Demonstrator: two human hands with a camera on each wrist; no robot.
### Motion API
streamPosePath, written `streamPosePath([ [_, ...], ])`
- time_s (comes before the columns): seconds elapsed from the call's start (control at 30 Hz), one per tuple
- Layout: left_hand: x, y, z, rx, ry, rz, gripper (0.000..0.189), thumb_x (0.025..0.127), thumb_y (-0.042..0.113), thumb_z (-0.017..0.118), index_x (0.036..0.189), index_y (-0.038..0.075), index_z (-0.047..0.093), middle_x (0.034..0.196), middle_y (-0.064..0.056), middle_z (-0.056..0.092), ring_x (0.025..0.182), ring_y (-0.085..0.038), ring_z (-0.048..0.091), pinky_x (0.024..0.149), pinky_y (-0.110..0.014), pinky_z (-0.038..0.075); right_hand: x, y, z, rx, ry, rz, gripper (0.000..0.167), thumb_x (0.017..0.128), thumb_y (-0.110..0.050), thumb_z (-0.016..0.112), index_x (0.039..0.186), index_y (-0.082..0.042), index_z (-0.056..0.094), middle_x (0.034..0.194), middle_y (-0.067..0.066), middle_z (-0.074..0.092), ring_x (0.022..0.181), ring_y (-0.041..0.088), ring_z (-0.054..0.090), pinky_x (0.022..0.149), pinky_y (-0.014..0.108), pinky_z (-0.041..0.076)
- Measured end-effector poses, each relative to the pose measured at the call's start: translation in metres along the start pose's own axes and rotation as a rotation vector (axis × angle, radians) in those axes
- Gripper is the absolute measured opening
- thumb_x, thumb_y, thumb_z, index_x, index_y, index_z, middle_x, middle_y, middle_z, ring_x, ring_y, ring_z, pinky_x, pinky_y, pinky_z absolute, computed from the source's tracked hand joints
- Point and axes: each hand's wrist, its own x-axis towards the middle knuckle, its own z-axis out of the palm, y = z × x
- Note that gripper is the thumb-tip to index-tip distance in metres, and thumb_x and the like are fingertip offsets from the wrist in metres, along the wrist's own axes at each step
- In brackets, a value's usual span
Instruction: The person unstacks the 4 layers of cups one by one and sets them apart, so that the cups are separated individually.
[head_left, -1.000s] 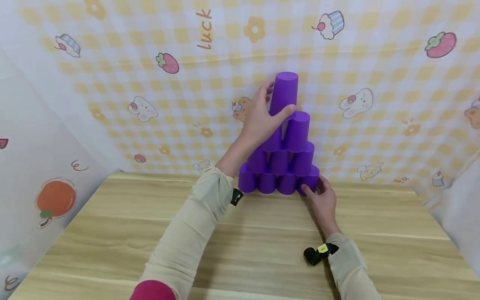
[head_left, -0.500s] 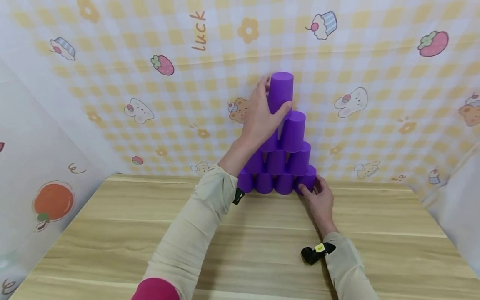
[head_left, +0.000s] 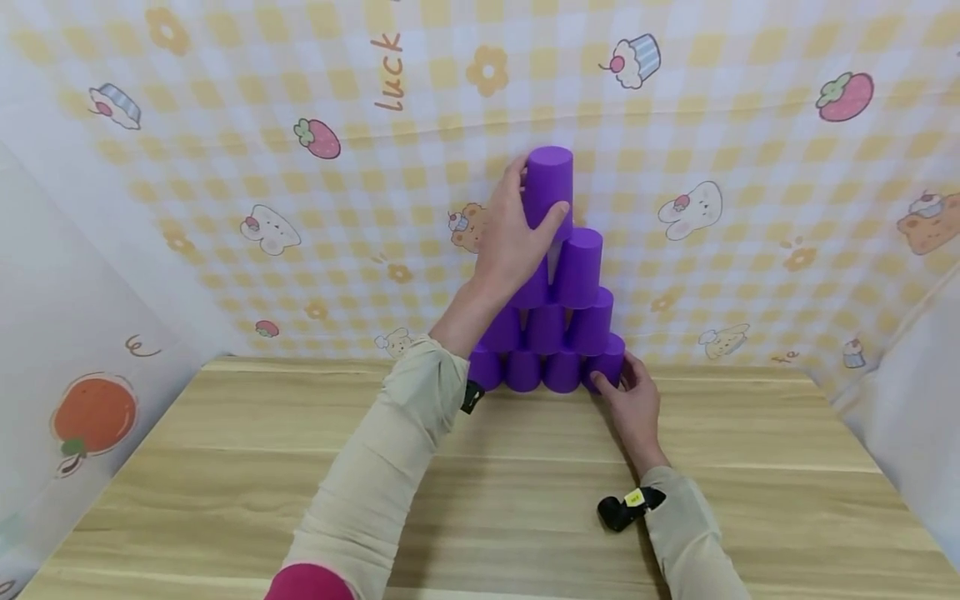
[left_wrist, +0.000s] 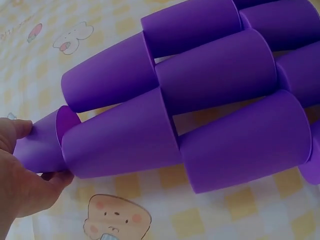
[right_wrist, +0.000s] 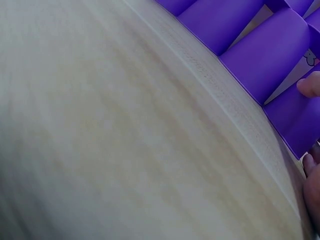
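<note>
Purple upside-down cups stand in a pyramid of rows against the patterned backdrop. My left hand (head_left: 513, 229) grips the topmost cup (head_left: 551, 183) between thumb and fingers. In the left wrist view this top cup (left_wrist: 37, 147) shows part of its open rim, close over the cup (left_wrist: 120, 132) beneath it. Down at the table, my right hand (head_left: 633, 400) holds the bottom row's right-end cup (head_left: 606, 364), thumb in front and fingers round its right side. The right wrist view catches the thumb (right_wrist: 310, 85) on that cup (right_wrist: 295, 112). My left forearm hides part of the pyramid's left side.
The wooden table (head_left: 300, 467) meets the yellow-checked backdrop (head_left: 375, 183) just behind the cups. White side walls (head_left: 90, 300) stand at left and right. A black wrist camera (head_left: 622, 508) sits on the right sleeve.
The head view has shifted a little, so pyramid and hands appear further left. Both hands keep their hold, and the top cup looks slightly more upright than before.
</note>
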Motion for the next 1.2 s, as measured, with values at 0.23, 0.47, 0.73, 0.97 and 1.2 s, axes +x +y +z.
streamPosePath([
  [0.23, 0.0, 0.003, -0.011, 0.022, 0.043, 0.042, 0.061, 0.087, 0.018, 0.065, 0.138, 0.001, 0.035, 0.123, -0.01, 0.052, 0.106, -0.018, 0.052, 0.085, -0.021, 0.044, 0.008, 0.025, -0.005, -0.014, 0.006, -0.002, 0.056, 0.081, -0.004, 0.07, 0.131, 0.005, 0.046, 0.127, 0.023, 0.051, 0.119, 0.032, 0.047, 0.104, 0.038, 0.035],
  [0.47, -0.003, -0.003, -0.027, 0.028, 0.085, 0.056, 0.061, 0.085, 0.018, 0.067, 0.136, 0.001, 0.038, 0.119, -0.01, 0.054, 0.101, -0.017, 0.054, 0.083, -0.017, 0.044, 0.009, 0.04, -0.004, -0.037, 0.021, -0.008, 0.056, 0.08, -0.005, 0.071, 0.13, 0.004, 0.047, 0.125, 0.021, 0.053, 0.117, 0.028, 0.05, 0.103, 0.035, 0.037],
  [0.73, -0.007, -0.016, -0.056, 0.033, 0.119, 0.04, 0.059, 0.083, 0.014, 0.068, 0.134, 0.002, 0.041, 0.119, -0.011, 0.057, 0.101, -0.016, 0.057, 0.084, -0.017, 0.047, 0.011, 0.041, -0.002, -0.019, 0.014, -0.014, 0.054, 0.081, -0.004, 0.071, 0.129, 0.003, 0.048, 0.125, 0.019, 0.053, 0.116, 0.026, 0.051, 0.1, 0.033, 0.04],
  [0.97, -0.019, -0.035, -0.08, 0.067, 0.117, -0.027, 0.057, 0.082, 0.014, 0.068, 0.132, 0.004, 0.043, 0.119, -0.012, 0.059, 0.101, -0.016, 0.06, 0.082, -0.019, 0.05, 0.012, 0.039, -0.001, -0.002, 0.012, -0.004, 0.055, 0.081, -0.004, 0.071, 0.13, 0.003, 0.048, 0.125, 0.017, 0.053, 0.116, 0.024, 0.05, 0.1, 0.031, 0.039],
  [1.2, -0.037, -0.057, -0.102, 0.086, 0.116, -0.085, 0.056, 0.08, 0.013, 0.069, 0.13, 0.003, 0.045, 0.118, -0.016, 0.059, 0.102, -0.023, 0.061, 0.083, -0.024, 0.051, 0.012, 0.036, 0.0, -0.002, 0.012, -0.005, 0.055, 0.081, -0.005, 0.071, 0.13, 0.002, 0.048, 0.125, 0.018, 0.053, 0.116, 0.025, 0.05, 0.101, 0.033, 0.039],
])
